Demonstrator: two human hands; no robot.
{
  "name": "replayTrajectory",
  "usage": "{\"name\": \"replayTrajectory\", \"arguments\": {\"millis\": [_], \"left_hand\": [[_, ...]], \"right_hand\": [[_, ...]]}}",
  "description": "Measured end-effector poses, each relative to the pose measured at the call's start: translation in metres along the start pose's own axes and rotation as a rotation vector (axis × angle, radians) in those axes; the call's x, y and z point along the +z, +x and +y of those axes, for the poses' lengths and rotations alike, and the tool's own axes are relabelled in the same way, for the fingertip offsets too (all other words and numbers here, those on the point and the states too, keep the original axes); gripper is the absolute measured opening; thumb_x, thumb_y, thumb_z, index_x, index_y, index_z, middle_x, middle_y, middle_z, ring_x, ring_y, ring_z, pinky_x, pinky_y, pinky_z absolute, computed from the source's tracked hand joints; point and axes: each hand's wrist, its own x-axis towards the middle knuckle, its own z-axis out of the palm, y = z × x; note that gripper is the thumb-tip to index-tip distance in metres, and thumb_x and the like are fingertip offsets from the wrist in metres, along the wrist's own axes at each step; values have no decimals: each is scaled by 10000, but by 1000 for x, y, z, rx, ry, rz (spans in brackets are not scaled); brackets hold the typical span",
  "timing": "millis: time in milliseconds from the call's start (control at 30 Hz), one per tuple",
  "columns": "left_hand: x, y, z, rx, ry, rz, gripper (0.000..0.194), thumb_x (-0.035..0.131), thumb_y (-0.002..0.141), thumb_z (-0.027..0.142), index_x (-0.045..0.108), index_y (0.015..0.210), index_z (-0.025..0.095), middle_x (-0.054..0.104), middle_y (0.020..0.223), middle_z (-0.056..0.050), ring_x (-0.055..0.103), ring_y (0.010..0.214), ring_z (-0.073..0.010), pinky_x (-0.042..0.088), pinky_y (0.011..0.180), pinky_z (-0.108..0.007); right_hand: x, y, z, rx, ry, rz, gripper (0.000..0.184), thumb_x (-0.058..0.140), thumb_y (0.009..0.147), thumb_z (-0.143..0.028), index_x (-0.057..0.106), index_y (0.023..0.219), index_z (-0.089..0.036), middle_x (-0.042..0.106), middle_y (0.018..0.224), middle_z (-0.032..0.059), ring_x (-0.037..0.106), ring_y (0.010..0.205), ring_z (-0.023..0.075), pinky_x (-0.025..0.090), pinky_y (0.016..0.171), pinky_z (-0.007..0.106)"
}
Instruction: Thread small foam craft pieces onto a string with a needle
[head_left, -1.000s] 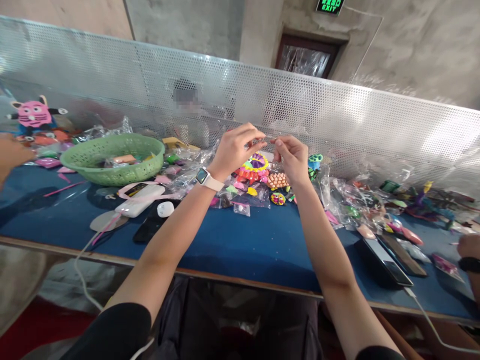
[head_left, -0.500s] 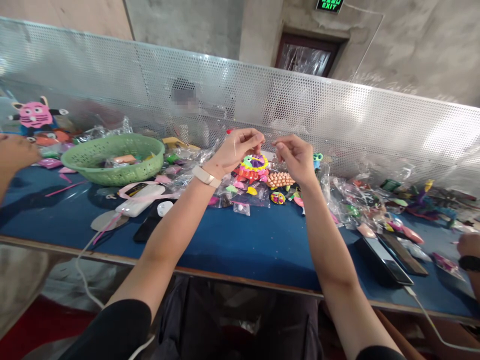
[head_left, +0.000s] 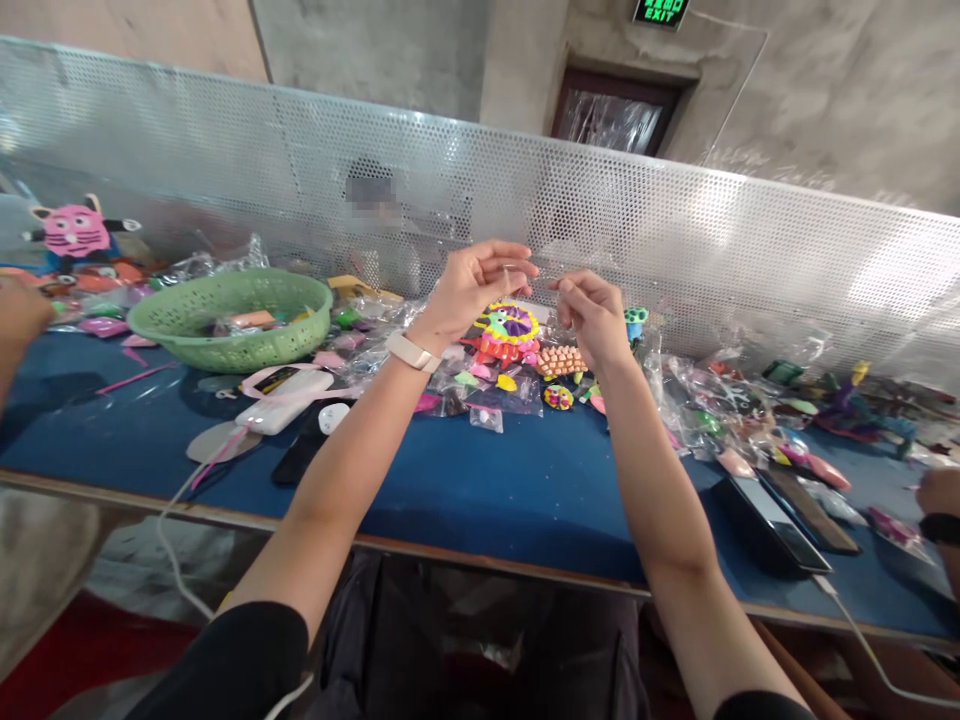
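Note:
My left hand [head_left: 480, 287], with a pale band on its wrist, is raised over the table with thumb and a finger together and the upper fingers loosely stretched. Facing it across a small gap, my right hand [head_left: 592, 312] pinches thumb against forefinger. Whatever sits in either pinch is too small or faint to name. Below and behind the hands stand a colourful clay figure [head_left: 508, 330] with a yellow scalloped rim and an orange, knobbly clay figure [head_left: 561, 362]. Near them lie a small round yellow and pink clay piece [head_left: 557, 398] and a yellow lump [head_left: 506, 383].
A green basket [head_left: 232, 350] stands left of my arms, near a white power bank [head_left: 289, 400] with a cable. Plastic bags [head_left: 705, 415] and a dark phone-like device [head_left: 772, 525] lie at right. A perforated metal screen [head_left: 675, 230] runs behind. Other people's hands show at both edges.
My left hand has risen slightly and its upper fingers have straightened away from the thumb. My right hand stays nearly in place, still pinched. The other person's hand at left has moved outward.

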Motion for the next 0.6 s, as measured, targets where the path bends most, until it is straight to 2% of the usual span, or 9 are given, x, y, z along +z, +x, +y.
{"name": "replayTrajectory", "arguments": {"millis": [133,233,400,500,600], "left_hand": [[5,0,-5,-57,-32,37,374,982,921,511,846,1052,188,842,955,-74,798,806,-164,659,819,-321],[4,-2,-3,44,91,44,315,932,971,513,881,1024,207,849,946,-74,792,805,-167,649,825,-329],[0,-6,0,289,391,9,189,852,1042,464,917,1049,287,870,1032,-62,817,1000,-220,629,971,-391],[1,-7,0,327,478,-7,200,791,1086,444,918,1095,290,867,1053,-68,813,1038,-229,614,990,-398],[4,-7,0,299,492,18,244,763,1103,452,915,1075,264,854,1027,-80,806,1006,-222,602,960,-378]], "right_hand": [[2,-1,2,28,27,-7,499,818,958,-747,708,864,-270,646,694,-39,445,506,97,394,480,271],[2,-3,2,-10,29,-14,473,831,954,-733,737,871,-277,615,643,-52,440,493,101,380,465,269],[1,-4,1,-1,-14,-46,419,822,977,-678,778,892,-270,549,572,-65,450,483,106,378,474,272],[3,-5,-2,-32,-4,-25,415,825,975,-669,787,892,-264,553,568,-64,455,486,105,375,483,274],[4,-7,-5,-69,-57,-9,407,806,995,-660,793,914,-261,554,572,-64,466,498,110,392,510,284]]}}
